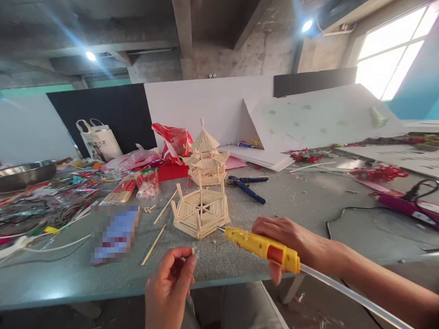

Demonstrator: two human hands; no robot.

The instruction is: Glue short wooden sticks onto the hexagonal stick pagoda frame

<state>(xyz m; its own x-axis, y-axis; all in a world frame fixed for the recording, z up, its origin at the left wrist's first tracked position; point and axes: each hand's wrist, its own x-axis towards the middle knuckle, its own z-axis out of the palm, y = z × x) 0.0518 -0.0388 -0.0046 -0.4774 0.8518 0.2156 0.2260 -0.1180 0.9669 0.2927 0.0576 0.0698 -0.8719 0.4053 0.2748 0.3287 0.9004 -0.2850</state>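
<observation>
Right hand [291, 237] grips yellow glue gun [262, 246], nozzle just beside near-right edge of hexagonal stick base [200, 212] mid-surface [308, 205]; left hand [169, 285] pinches a tiny stick piece [193, 250] near front edge: best dab sparingly, seat piece squarely, avoid hot nozzle.

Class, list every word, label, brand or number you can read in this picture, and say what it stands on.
None can be read.
White tote bag: dark print, too small to read.
Red plastic bag: white markings, blurred.
Flat item on the table: blurred out, unreadable.
Yellow glue gun in the right hand: no lettering visible.
</observation>
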